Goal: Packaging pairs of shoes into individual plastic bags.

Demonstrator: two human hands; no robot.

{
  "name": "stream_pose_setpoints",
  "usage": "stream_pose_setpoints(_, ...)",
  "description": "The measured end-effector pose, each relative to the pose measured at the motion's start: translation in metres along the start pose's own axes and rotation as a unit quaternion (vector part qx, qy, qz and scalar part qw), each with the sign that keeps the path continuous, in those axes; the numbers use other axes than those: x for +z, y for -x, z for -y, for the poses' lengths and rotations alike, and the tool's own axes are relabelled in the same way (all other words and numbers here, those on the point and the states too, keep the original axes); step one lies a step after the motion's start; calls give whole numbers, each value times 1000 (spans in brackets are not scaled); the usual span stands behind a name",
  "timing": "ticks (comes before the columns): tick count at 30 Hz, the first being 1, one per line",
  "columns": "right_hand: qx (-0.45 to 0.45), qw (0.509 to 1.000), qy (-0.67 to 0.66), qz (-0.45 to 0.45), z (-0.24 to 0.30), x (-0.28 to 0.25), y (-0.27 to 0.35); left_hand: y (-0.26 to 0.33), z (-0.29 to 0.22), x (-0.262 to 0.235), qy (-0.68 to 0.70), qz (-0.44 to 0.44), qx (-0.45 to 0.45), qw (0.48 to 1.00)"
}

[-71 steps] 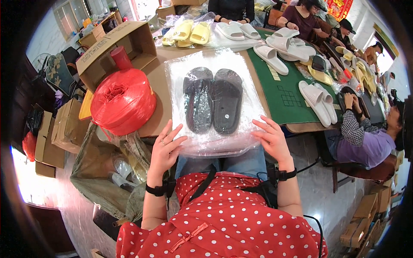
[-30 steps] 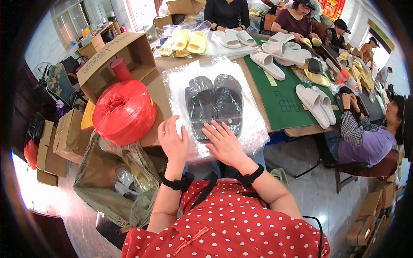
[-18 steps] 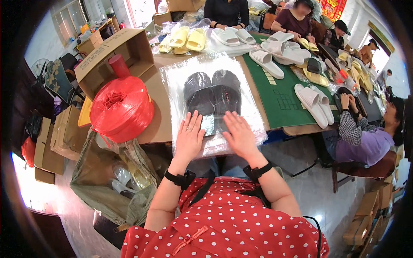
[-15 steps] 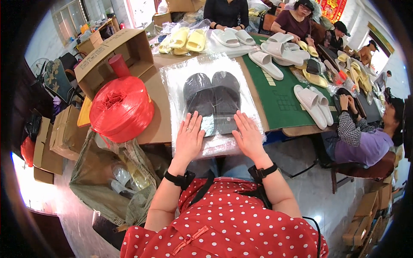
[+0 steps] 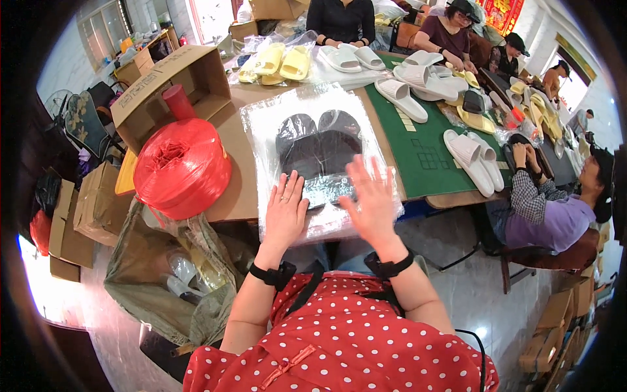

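Observation:
A pair of black slippers (image 5: 319, 147) lies in a clear plastic bag (image 5: 261, 124), on top of a stack of such bags at the table's near edge. My left hand (image 5: 285, 206) rests flat on the bag's lower left part, fingers spread, beside the slippers' near end. My right hand (image 5: 371, 202) is over the lower right part of the bag with its fingers apart; it is slightly blurred and covers part of the right slipper. Whether the right palm touches the plastic I cannot tell. Neither hand holds anything.
Left of the bag stands a big roll of red plastic twine (image 5: 183, 168), with an open carton (image 5: 163, 91) behind it. Below hangs a green sack (image 5: 170, 261) with slippers inside. White slippers (image 5: 473, 160) lie on a green mat (image 5: 418, 157); a co-worker (image 5: 548, 196) sits at right.
My right hand has shifted left and up off the bag's right side, over the right slipper's near end. My left hand stays almost in place on the plastic.

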State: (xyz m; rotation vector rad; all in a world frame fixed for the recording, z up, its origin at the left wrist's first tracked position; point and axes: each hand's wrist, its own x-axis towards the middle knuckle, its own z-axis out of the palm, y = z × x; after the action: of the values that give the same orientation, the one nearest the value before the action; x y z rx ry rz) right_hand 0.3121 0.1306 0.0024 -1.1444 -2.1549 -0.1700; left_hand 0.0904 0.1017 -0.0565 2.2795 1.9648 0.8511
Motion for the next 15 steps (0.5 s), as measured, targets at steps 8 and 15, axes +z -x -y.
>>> stream_pose_setpoints(8,-100,978,-115,146,26,59,8,1,4,7,-6,5,8,1000)
stream_pose_setpoints(15,22,995,-74,65,-28,47,23,0,1,1,9,-6,-2,1000)
